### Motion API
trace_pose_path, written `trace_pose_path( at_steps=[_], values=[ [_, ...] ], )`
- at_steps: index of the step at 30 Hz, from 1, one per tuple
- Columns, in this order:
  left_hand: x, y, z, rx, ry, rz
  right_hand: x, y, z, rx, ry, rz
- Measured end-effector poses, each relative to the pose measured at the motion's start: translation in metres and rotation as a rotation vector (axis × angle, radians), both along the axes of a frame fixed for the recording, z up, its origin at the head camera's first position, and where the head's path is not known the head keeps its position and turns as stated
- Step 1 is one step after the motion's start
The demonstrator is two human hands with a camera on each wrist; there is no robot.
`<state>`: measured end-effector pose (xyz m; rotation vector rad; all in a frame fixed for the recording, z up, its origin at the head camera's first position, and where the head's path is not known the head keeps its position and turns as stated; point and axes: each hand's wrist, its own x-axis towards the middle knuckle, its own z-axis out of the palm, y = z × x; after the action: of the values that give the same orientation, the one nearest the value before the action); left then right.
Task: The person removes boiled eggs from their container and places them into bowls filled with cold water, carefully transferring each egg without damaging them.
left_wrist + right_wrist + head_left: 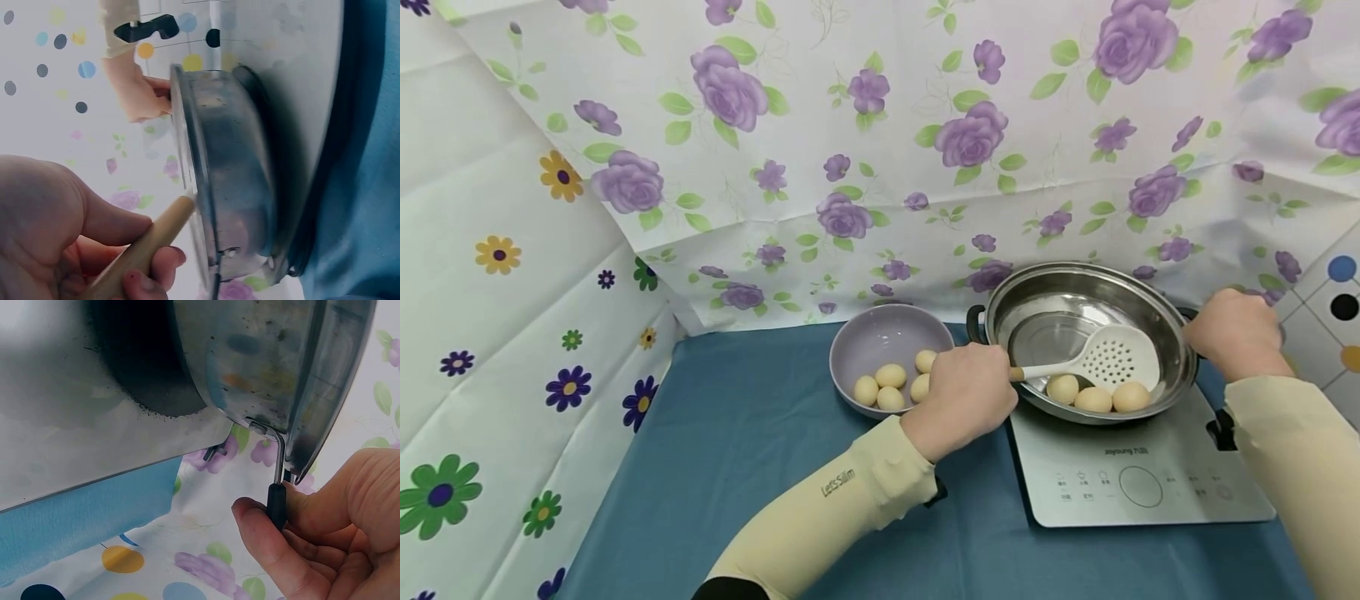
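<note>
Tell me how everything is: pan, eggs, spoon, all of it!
Pan: uncovered, looks tilted.
Pan eggs: look whole, bunched at the near side.
Slotted spoon: held, its head inside the pan.
Bowl: upright, uncovered.
Bowl eggs: look whole.
Cooker: on or off, can't tell.
Left hand: gripping the slotted spoon.
Right hand: gripping the pan's handle.

Blue cloth-covered table (pixel 737 433): lavender bowl (pixel 880 342), silver induction cooker (pixel 1150 471) beside it.

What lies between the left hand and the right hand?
The head view shows the steel pan, three visible eggs inside it, and the white skimmer head.
</note>
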<state>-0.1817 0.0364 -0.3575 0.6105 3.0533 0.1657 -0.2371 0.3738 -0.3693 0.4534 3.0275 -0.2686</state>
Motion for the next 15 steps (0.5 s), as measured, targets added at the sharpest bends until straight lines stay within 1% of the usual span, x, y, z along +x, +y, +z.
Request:
trace_pose_path(
  at_steps=[4,7,11,15],
  values=[
    [0.004,-0.004,0.008,0.009,-0.029,-0.003,-0.001,0.000,0.000,0.000,-0.004,0.002],
    [0.006,-0.007,0.012,0.043,-0.062,0.001,-0.001,0.001,0.000,-0.004,-0.010,0.003],
    [0.007,-0.010,0.015,0.079,-0.108,0.013,-0.001,0.002,-0.001,-0.006,-0.017,0.001],
    [0.006,-0.012,0.017,0.078,-0.126,0.037,-0.001,0.003,-0.002,-0.007,-0.025,0.005]
  ],
)
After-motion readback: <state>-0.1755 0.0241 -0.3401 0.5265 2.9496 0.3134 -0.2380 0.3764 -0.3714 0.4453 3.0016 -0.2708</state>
